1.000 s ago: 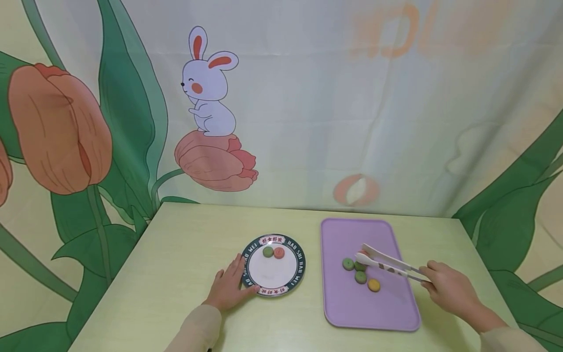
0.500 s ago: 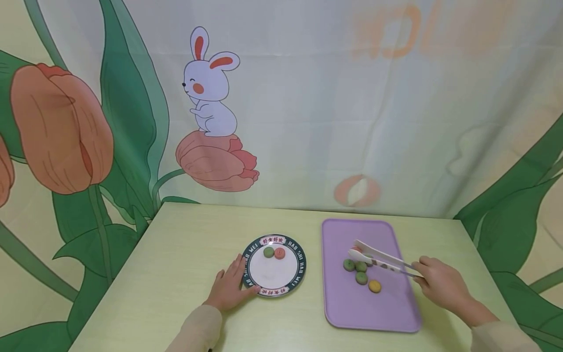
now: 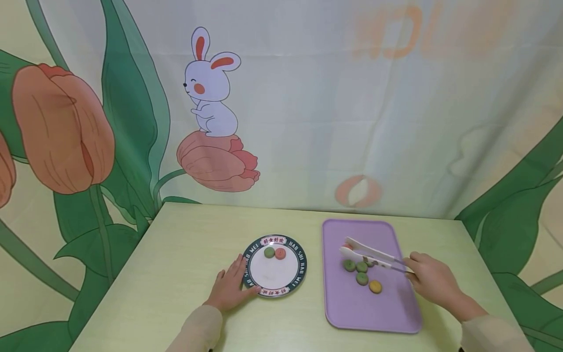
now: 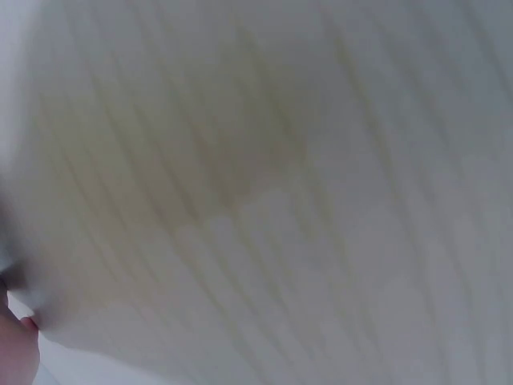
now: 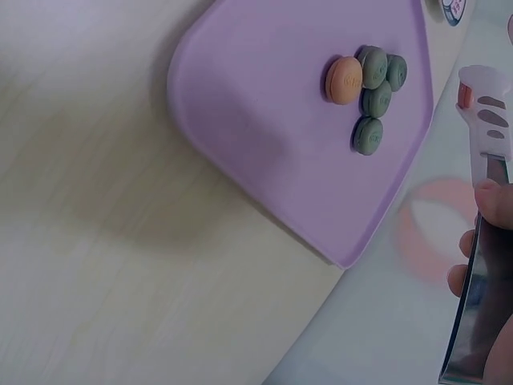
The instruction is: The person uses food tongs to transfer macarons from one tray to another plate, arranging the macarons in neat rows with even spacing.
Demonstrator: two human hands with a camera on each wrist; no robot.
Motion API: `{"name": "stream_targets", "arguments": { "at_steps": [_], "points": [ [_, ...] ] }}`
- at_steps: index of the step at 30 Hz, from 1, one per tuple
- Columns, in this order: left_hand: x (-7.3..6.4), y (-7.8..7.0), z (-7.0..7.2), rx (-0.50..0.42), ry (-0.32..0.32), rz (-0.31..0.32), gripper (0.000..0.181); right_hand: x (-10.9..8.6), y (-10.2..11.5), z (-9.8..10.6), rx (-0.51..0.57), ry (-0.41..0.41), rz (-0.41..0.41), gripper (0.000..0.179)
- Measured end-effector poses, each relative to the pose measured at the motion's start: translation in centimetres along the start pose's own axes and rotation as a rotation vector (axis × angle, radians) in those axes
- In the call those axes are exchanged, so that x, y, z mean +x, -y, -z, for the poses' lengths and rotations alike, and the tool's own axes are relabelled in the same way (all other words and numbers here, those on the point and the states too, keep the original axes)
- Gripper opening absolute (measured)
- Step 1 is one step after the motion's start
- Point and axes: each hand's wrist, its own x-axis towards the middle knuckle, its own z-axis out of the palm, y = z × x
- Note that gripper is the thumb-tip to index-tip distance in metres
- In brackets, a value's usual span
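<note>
My right hand (image 3: 433, 278) grips white-tipped metal tongs (image 3: 378, 256) over the purple tray (image 3: 369, 313). Between the tong tips sits a pink macaron (image 5: 465, 95), raised above the tray in the right wrist view. Below it on the tray lie several green macarons (image 5: 375, 98) in a cluster, with one yellow-orange macaron (image 5: 345, 80) beside them. My left hand (image 3: 228, 286) rests with fingers spread at the left rim of a round plate (image 3: 301, 266). On that plate a green macaron (image 3: 269, 253) and a pink macaron (image 3: 280, 253) sit side by side.
Plate and tray stand apart on a pale wood-look table (image 3: 176, 274). A printed curtain (image 3: 299, 122) with a rabbit and tulips hangs behind the table's back edge. A blurred pale surface fills most of the left wrist view.
My right hand has carried the tongs and pink macaron leftward and slightly toward the back, uncovering more of the green macarons. My left hand has stayed at the plate.
</note>
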Motion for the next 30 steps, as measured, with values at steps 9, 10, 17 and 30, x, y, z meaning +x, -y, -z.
{"name": "stream_targets", "arguments": {
  "at_steps": [9,10,17,30],
  "points": [
    [0.1,0.1,-0.2,0.001,-0.009,-0.008,0.099,0.7,0.8,-0.3,0.024,0.028,-0.016,0.018],
    [0.1,0.1,-0.2,0.000,-0.008,-0.008,0.099,0.8,0.9,-0.3,0.026,0.031,-0.018,0.018],
    [0.0,0.0,-0.1,0.002,-0.007,-0.006,0.098,1.5,1.5,-0.8,0.016,0.024,-0.002,0.020],
    [-0.1,0.0,0.1,0.002,-0.010,-0.014,0.097,2.2,2.3,-1.5,0.031,0.001,0.013,0.020]
  ]
}}
